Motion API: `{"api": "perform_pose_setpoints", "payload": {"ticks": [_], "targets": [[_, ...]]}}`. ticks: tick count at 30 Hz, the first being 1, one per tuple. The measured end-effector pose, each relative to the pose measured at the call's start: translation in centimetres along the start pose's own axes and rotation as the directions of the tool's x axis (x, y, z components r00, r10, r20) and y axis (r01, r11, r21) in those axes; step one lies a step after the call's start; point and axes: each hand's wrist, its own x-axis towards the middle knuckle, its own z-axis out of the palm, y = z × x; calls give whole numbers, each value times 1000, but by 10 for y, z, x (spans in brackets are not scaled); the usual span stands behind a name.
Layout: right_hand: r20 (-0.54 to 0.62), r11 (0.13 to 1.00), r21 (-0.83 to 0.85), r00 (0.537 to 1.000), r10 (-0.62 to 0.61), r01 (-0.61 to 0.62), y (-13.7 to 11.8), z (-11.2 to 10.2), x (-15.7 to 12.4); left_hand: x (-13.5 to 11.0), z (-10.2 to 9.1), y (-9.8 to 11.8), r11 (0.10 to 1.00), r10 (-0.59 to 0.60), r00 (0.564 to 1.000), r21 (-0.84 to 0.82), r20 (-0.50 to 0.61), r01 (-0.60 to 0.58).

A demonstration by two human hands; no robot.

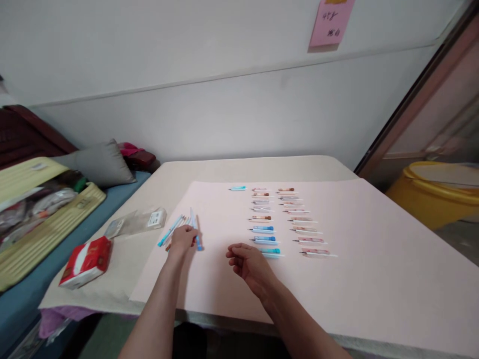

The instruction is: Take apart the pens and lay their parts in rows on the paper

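My left hand rests on a loose bunch of pens at the left of a pink sheet, its fingers curled over them and pinching a blue pen. My right hand hovers over the pink sheet with fingers loosely curled and nothing in it, just left of two neat columns of pens. The left column holds brown and blue pens, the right column pinkish-brown ones. A single light-blue pen lies apart at the far end.
A clear plastic package and a red tissue pack lie on the beige table at the left. A grey cushion and yellow trays are on the bed. A yellow bin stands at the right.
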Motion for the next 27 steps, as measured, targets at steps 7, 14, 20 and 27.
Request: {"api": "perform_pose_setpoints", "payload": {"ticks": [7,14,20,27], "targets": [[0,922,-274,958,-286,275,-5,5,-3,-53,29,43,586,235,844,-763,481,272],[118,970,-167,980,-158,176,-13,-4,-6,-55,24,49,331,225,846,-855,483,400],[248,987,-130,967,-63,98,-15,-3,-11,-52,30,45,176,235,832,-864,502,472],[234,970,-202,968,-87,136,-10,6,-13,-63,35,53,259,327,798,-860,507,440]]}}
